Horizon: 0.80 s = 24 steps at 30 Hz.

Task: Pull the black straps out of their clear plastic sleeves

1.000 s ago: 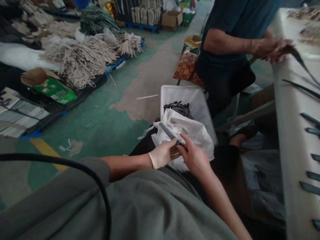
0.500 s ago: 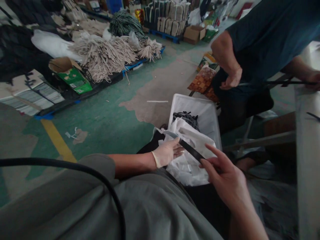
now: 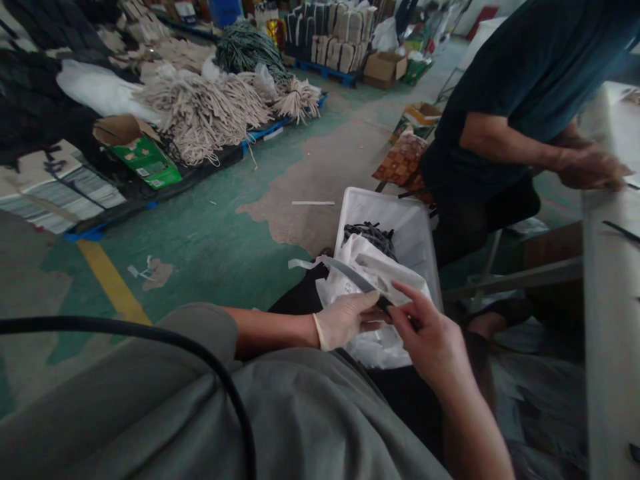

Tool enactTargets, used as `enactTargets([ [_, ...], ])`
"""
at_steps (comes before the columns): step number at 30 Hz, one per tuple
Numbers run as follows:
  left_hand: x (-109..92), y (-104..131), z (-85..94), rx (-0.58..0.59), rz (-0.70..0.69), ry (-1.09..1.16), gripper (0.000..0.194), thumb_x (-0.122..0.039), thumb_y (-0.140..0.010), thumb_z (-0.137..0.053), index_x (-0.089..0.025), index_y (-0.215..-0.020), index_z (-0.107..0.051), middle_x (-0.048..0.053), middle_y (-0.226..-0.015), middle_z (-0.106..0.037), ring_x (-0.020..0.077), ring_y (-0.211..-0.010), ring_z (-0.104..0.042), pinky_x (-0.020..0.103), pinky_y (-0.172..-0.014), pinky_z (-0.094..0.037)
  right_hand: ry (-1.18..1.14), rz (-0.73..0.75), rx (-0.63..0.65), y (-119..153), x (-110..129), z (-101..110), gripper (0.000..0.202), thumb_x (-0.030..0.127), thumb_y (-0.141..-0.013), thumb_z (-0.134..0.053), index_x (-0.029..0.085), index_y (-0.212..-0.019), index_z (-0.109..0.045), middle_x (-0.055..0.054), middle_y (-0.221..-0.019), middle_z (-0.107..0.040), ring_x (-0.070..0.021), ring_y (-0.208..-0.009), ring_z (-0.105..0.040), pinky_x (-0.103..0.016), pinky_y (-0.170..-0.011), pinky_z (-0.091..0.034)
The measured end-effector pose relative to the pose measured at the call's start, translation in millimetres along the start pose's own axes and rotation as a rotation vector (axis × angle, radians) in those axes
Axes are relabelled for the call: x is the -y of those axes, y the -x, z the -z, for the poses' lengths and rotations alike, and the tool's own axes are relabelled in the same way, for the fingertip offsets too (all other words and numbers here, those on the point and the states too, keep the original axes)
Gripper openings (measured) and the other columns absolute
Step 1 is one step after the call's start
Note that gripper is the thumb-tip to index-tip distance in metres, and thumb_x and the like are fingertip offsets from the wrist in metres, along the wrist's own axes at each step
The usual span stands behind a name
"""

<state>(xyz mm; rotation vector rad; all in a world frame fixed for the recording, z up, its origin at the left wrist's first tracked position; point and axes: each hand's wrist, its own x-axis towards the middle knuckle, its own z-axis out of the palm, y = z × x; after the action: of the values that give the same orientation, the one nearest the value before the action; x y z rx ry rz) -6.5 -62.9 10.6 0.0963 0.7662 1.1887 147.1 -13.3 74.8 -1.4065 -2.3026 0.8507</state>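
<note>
Between my hands a thin dark strip (image 3: 353,275) slants over my lap, with a pale, curling tail at its far left end. My left hand (image 3: 345,320), in a pale glove, pinches the strip between thumb and fingers. Bare and close beside it, my right hand (image 3: 430,333) grips the strip's lower right end, its index finger stretched out. Under the hands lies a white plastic bag (image 3: 385,268) with pale pieces in it. It overlaps a white tub (image 3: 413,223), where a tangle of dark strips (image 3: 367,235) shows.
At the right a co-worker (image 3: 520,87) sits with both hands over a white table (image 3: 595,267). Bundles of beige strips (image 3: 200,110) and a green carton (image 3: 143,157) stand on pallets at the left. A black cable (image 3: 165,333) crosses in front of me.
My left hand has slid right along the strip, close to my right hand, which shifted slightly left. The strip's pale tail now sticks out further left. The co-worker's hands came together over the table.
</note>
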Motion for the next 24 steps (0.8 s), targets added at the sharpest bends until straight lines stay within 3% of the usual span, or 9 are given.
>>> enactTargets([
  [7, -9, -6, 0.2, -0.021, -0.113, -0.018, 0.044, -0.052, -0.074, -0.076, -0.018, -0.101, -0.070, 0.010, -0.112, -0.069, 0.0224, -0.110, -0.060, 0.034, -0.096, -0.041, -0.164, -0.047, 0.003, 2, -2, 0, 0.050, 0.041, -0.088, -0.057, 0.024, -0.134, -0.054, 0.000, -0.075, -0.072, -0.0141, -0.044, -0.054, -0.027, -0.045, -0.045],
  [12, -4, -7, -2.5, 0.028, -0.025, -0.079, 0.051, -0.056, -0.068, -0.078, -0.016, -0.098, -0.070, 0.009, -0.104, -0.069, 0.0222, -0.099, -0.063, 0.035, -0.091, -0.043, -0.124, -0.017, 0.020, 4, -2, -1, 0.044, 0.038, -0.088, -0.055, 0.022, -0.129, -0.059, -0.002, -0.077, -0.073, -0.0143, -0.048, -0.058, -0.027, -0.049, -0.048],
  [17, -9, -7, -1.4, 0.004, -0.075, -0.072, 0.051, -0.056, -0.069, -0.078, -0.018, -0.102, -0.068, 0.009, -0.115, -0.068, 0.0222, -0.111, -0.059, 0.035, -0.098, -0.039, -0.192, -0.049, 0.074, 11, -10, 3, 0.045, 0.041, -0.089, -0.056, 0.023, -0.131, -0.056, 0.001, -0.070, -0.071, -0.0121, -0.041, -0.053, -0.024, -0.042, -0.046],
  [20, 0, -7, -3.8, 0.047, -0.021, -0.085, 0.052, -0.057, -0.068, -0.079, -0.016, -0.098, -0.069, 0.009, -0.104, -0.069, 0.0218, -0.102, -0.062, 0.036, -0.095, -0.041, -0.192, -0.031, 0.087, 9, -11, 0, 0.042, 0.039, -0.092, -0.053, 0.023, -0.131, -0.056, 0.002, -0.067, -0.068, -0.0119, -0.040, -0.053, -0.024, -0.042, -0.047],
  [24, 3, -8, -2.7, 0.043, 0.048, -0.052, 0.046, -0.054, -0.073, -0.076, -0.015, -0.097, -0.069, 0.009, -0.101, -0.070, 0.0196, -0.097, -0.063, 0.032, -0.091, -0.043, -0.207, 0.106, 0.134, 18, -10, 7, 0.041, 0.036, -0.090, -0.059, 0.026, -0.129, -0.058, -0.002, -0.085, -0.073, -0.0162, -0.061, -0.068, -0.026, -0.057, -0.056],
])
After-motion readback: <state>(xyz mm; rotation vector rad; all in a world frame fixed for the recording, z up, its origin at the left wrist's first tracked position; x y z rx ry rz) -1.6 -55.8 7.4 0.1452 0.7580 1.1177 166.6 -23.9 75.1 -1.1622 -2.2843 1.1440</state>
